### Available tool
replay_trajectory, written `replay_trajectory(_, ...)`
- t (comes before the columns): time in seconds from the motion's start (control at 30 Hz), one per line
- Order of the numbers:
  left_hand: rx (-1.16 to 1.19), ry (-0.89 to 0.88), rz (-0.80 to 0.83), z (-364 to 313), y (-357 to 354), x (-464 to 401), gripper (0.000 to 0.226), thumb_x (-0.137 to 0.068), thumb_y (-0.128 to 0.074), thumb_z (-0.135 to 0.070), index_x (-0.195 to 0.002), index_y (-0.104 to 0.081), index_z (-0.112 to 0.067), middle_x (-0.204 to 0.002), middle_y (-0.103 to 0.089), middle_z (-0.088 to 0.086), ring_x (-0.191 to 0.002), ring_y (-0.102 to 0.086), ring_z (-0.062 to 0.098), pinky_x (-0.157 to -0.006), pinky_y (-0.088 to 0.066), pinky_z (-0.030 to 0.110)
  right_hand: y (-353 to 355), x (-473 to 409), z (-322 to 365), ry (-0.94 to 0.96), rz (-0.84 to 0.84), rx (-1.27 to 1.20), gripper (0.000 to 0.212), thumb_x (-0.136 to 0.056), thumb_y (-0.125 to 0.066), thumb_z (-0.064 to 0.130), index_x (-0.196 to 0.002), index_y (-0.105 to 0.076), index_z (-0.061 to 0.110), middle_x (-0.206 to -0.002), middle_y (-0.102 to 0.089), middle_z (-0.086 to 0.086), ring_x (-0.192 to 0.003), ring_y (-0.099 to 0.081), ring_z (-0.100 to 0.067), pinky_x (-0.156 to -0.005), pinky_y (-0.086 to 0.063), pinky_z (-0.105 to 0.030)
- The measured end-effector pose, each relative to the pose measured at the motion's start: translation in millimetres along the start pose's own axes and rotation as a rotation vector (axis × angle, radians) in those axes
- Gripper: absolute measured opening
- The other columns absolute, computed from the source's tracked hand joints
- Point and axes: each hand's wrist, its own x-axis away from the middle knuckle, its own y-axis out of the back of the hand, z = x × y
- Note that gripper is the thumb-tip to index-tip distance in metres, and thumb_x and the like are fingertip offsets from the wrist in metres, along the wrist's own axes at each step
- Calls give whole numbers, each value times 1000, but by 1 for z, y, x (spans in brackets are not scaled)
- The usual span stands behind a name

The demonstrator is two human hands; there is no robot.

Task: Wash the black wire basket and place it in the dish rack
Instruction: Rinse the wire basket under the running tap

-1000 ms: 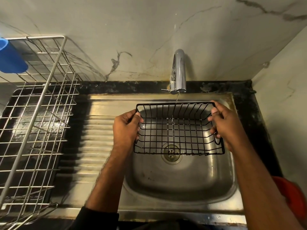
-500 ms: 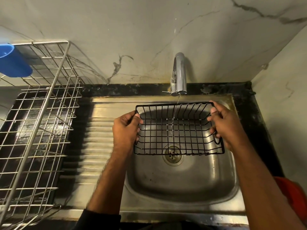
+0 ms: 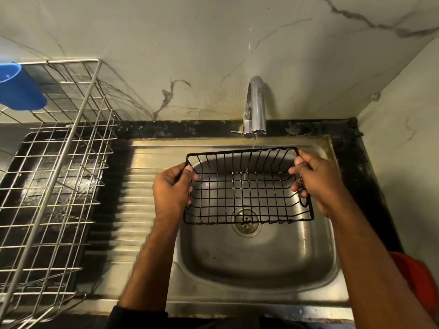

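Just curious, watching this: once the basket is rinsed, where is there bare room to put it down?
The ribbed drainboard, between the dish rack and the sink bowl, lies bare. The rack's wire floor looks open too; only a blue cup hangs at its far corner. Under the tap it is crowded: both hands hold the black wire basket.

A black counter (image 3: 370, 176) runs along the marble wall, with a steel sink (image 3: 237, 302) set into it. A ribbed draining board (image 3: 135, 210) forms the sink's left part. Left of that, a wire dish rack (image 3: 59, 162) stands on a dark tray (image 3: 28, 186).
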Motion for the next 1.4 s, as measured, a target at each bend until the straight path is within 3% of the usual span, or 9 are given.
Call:
replay_trajectory(0.4,-12,-5,-5,0,0,-2,17,-101,-61,-18,-107,-75,-10,-75,-70,1,-48,-44,6,-36,-38,21,-2,-5,-4,8,20,4,38,-105,-47,18,-142,-50,28,-104,-65,-6,-48,-59,-10,-39,-39,-20)
replay_trajectory(0.7,-4,-1,-27,0,2,0,15,-101,-61,-17,-94,-74,-16,-75,-71,2,-48,-45,6,-38,-40,22,-6,-13,-5,29,41,33,38,-105,-47,21,-142,-50,30,-105,-65,-6,-52,-62,-15,-40,-39,-22)
replay_trajectory(1.07,10,15,-51,6,6,-3,15,-101,-61,-18,-104,-74,-10,-80,-74,5,-49,-47,4,-39,-39,22,-9,-14,-2,48,55,62,42,-105,-48,24,-147,-46,27,-105,-65,-4,-53,-63,-16,-40,-41,-23)
replay_trajectory(1.4,19,12,-47,1,12,-2,15,-101,-60,-17,-95,-73,-13,-75,-71,1,-48,-46,4,-37,-38,20,-10,-9,7,78,51,106,43,-105,-46,18,-147,-45,27,-104,-65,-5,-51,-64,-17,-39,-42,-23)
